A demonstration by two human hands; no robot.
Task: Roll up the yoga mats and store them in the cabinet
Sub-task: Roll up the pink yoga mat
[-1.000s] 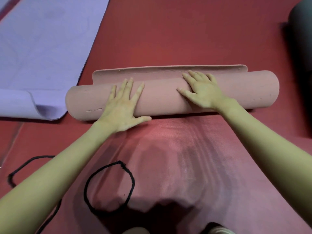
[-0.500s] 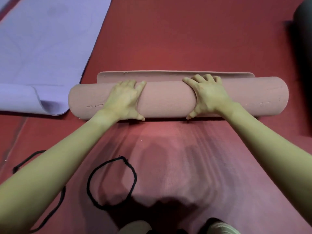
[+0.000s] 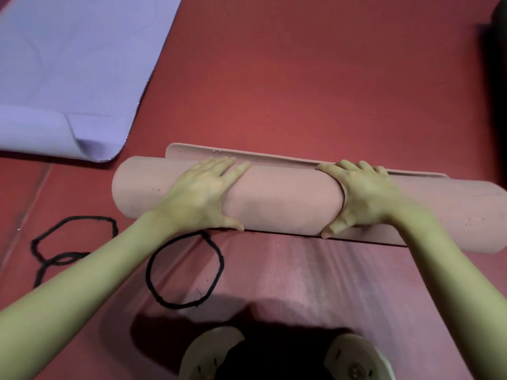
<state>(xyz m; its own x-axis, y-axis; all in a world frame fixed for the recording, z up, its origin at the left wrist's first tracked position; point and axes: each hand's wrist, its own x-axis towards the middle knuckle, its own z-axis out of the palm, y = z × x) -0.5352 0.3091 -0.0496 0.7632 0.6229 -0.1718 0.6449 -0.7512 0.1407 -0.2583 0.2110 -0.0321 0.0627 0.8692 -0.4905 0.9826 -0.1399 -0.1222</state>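
Observation:
A pink yoga mat [image 3: 282,204] lies almost fully rolled across the red floor, its right end running out of view. Only a short flat strip of the mat's free end [image 3: 274,157] shows beyond the roll. My left hand [image 3: 203,196] wraps over the left part of the roll, fingers across the top and thumb down the near side. My right hand [image 3: 362,196] grips the right part the same way, fingers curled over the far side. A purple yoga mat [image 3: 68,64] lies unrolled at the upper left, its near corner folded over.
Two black strap loops lie on the floor, one [image 3: 183,270] below my left wrist and another [image 3: 68,239] further left. A dark object [image 3: 496,37] sits at the top right edge. My shoes [image 3: 208,352] show at the bottom. Red matting [image 3: 301,78] covers the floor.
The roll has turned further away, leaving less flat mat beyond it. Both hands went from lying flat on top to wrapping round the roll, thumbs on the near side.

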